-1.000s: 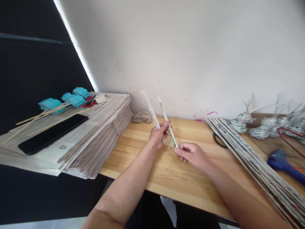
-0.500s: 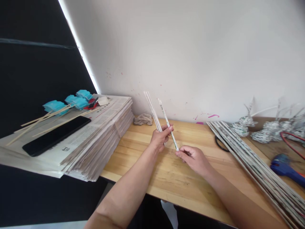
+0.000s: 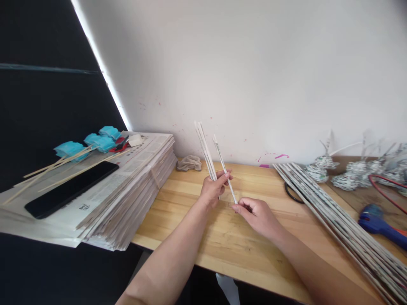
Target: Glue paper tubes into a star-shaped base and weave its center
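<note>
My left hand [image 3: 212, 189] is closed around a few thin rolled newspaper tubes [image 3: 206, 150], which point up and slightly left. Its thumb and fingertips also pinch a separate newspaper tube [image 3: 221, 155], tilted the same way. The lower end of that single tube sits between the thumb and index finger of my right hand [image 3: 254, 214]. Both hands are raised above the wooden table [image 3: 229, 250]. The palm of my left hand hides the lower part of the bundle.
At left, a newspaper stack [image 3: 127, 212] bears a black phone [image 3: 73, 188], thin wooden sticks [image 3: 57, 165] and blue packets [image 3: 70, 149]. A grey cloth [image 3: 189, 163] lies by the wall. Long paper tubes [image 3: 337, 220], a blue-handled tool [image 3: 378, 222] and woven paper pieces [image 3: 346, 176] are at right.
The view has shifted slightly. The single tube's upper end has moved a little to the right and down, and its printed marks look different. Both hands keep their hold.
</note>
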`<state>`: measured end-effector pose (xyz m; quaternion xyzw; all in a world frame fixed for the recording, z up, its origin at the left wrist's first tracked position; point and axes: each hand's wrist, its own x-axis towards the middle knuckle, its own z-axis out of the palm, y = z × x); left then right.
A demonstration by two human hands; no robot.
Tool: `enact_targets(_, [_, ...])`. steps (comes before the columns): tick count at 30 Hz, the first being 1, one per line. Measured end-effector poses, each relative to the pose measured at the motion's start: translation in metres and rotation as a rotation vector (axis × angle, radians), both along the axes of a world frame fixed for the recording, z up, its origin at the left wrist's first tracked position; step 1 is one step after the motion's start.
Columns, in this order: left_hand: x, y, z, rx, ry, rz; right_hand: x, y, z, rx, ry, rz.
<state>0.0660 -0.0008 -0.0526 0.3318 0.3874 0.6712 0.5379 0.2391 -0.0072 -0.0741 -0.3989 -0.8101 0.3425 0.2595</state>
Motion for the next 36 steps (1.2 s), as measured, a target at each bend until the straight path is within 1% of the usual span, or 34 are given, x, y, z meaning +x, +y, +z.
enact_targets(11, [0.0005, 0.0014, -0.0002, 0.024, -0.016, 0.017, -0.0016, -0.0035, 0.0014, 0.042, 0.003, -0.032])
enact_targets(16, [0.0023, 0.0027, -0.002, 0.039, 0.065, 0.089, -0.0028, -0.0046, 0.0017, 0.088, 0.005, -0.064])
enact_targets(20, [0.0029, 0.0037, -0.0031, 0.052, 0.095, 0.11, -0.0032, -0.0049, 0.0018, 0.098, -0.01, -0.072])
enact_targets(29, [0.0038, -0.0003, 0.0013, 0.097, 0.026, 0.111, -0.0034, -0.0056, 0.0006, 0.084, -0.013, -0.062])
enact_targets(36, [0.0028, -0.0029, 0.0019, 0.116, -0.02, 0.084, -0.0042, -0.0066, 0.0039, 0.088, 0.012, -0.045])
